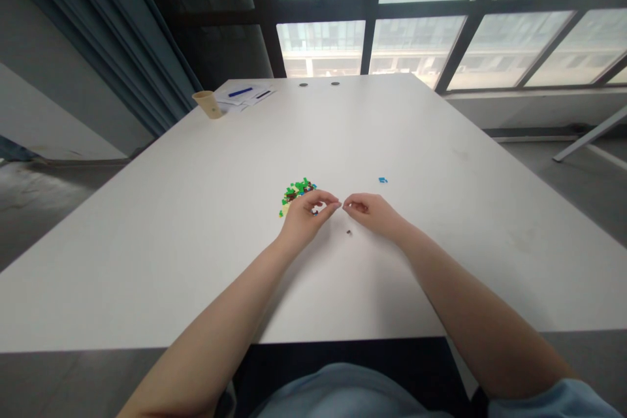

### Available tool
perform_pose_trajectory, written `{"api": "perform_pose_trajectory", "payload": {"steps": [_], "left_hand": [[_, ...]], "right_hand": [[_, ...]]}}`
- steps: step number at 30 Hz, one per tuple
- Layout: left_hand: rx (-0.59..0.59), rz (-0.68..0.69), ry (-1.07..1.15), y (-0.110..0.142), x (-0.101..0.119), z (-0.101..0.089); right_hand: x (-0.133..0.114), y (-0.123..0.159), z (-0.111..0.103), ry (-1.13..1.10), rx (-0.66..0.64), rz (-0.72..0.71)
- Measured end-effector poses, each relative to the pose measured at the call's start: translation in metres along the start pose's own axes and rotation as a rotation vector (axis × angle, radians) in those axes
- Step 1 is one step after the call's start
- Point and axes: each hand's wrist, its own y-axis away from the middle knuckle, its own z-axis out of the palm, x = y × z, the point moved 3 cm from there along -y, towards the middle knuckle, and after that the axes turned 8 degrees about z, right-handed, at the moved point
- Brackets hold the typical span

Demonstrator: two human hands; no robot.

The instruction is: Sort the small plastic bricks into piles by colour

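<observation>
Windows point(321, 46) rise behind a white table point(343, 137). At centre, the left hand point(301, 222) and right hand point(376, 214) pinch, fingertips nearly meeting; I cannot tell whether they grip anything. One small dark piece point(349, 232) lies just below them. Nearer the left hand, which partly hides it, the multicoloured pile point(300, 188) slants up rightward; blue pieces point(383, 180) lie beyond the right.

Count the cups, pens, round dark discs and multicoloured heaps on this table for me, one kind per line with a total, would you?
Cup: 1
Pens, a blue one and a dark one: 2
Round discs: 2
Multicoloured heap: 1
Total: 6
The heap's pieces overlap too much to count singly.
</observation>
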Motion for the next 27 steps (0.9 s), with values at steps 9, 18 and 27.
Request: {"api": "perform_pose_trajectory", "payload": {"steps": [9, 18, 27], "left_hand": [[-0.478, 0.389, -0.258, 0.014, -0.002, 0.03], [-0.396, 0.334, -0.466, 0.007, -0.021, 0.044], [-0.267, 0.216, -0.41, 0.002, -0.025, 0.03]], "right_hand": [[0.022, -0.005, -0.015, 0.172, -0.03, 0.23], [0.026, -0.008, -0.015, 0.339, 0.053, 0.19], [0.034, -0.016, -0.012, 0.293, 0.131, 0.219]]}}
